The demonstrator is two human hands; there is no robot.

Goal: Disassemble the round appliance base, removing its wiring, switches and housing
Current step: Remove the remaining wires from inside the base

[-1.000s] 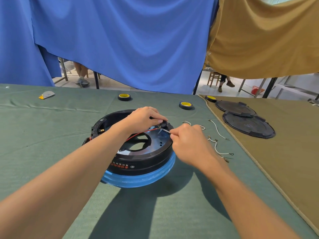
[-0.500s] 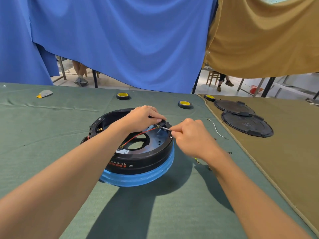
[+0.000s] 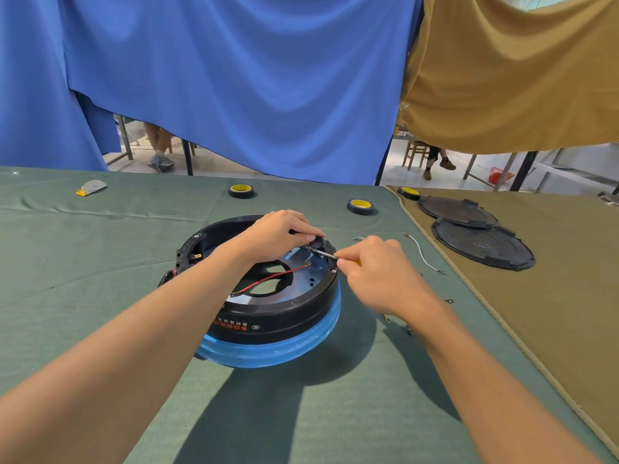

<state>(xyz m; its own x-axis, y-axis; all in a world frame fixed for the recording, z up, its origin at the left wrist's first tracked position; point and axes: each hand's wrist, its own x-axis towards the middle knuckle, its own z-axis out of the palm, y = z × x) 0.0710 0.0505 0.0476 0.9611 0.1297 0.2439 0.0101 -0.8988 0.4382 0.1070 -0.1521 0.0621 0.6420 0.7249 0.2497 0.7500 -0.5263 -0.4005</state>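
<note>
The round appliance base (image 3: 284, 324), black with a blue lower band, lies open side up on the green cloth. A red wire (image 3: 271, 279) crosses its metal inner plate. My left hand (image 3: 278, 234) grips the far right rim, fingers curled over a small black part there. My right hand (image 3: 378, 272) holds a screwdriver (image 3: 323, 253) with a yellow handle; its metal tip points left at that part, just under my left fingers.
Loose white wires (image 3: 423, 254) and small terminals lie right of the base. Two tape rolls (image 3: 241, 190) (image 3: 360, 205) sit behind it, a third (image 3: 408, 192) on the tan cloth beside two black round covers (image 3: 482, 246). A grey and yellow scrap (image 3: 92, 187) lies far left.
My right hand has shifted slightly and the screwdriver tip stays at the rim part. My left hand keeps its hold. The view has tilted a little.
</note>
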